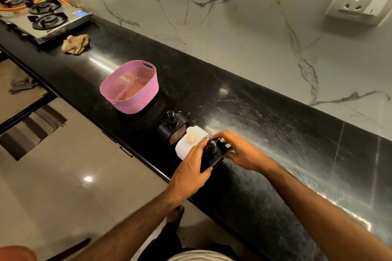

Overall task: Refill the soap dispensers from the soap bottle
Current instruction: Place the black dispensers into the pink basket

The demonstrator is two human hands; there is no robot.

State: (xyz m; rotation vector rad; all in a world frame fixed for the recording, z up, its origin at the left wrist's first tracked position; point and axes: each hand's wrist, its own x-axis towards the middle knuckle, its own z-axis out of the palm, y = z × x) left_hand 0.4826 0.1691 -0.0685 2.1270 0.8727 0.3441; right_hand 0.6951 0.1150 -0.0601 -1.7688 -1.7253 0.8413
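Two hands close on one black-topped soap dispenser (213, 153) at the counter's front edge, and the grip reads as a job split. The left hand (191, 168) wraps the body from seven o'clock, fingers curled round its side, likely to keep it from turning; the right hand (240, 151) curls in from three o'clock with fingertips at the pump collar, probably to work the top, though I cannot tell whether it is pinching or only touching. Just beside it at ten o'clock stands the white soap bottle (189, 140), close for pouring. A second dark dispenser (172, 126) waits beyond that at ten o'clock. Farther along the black counter (275, 125) sits a pink basket (130, 87).
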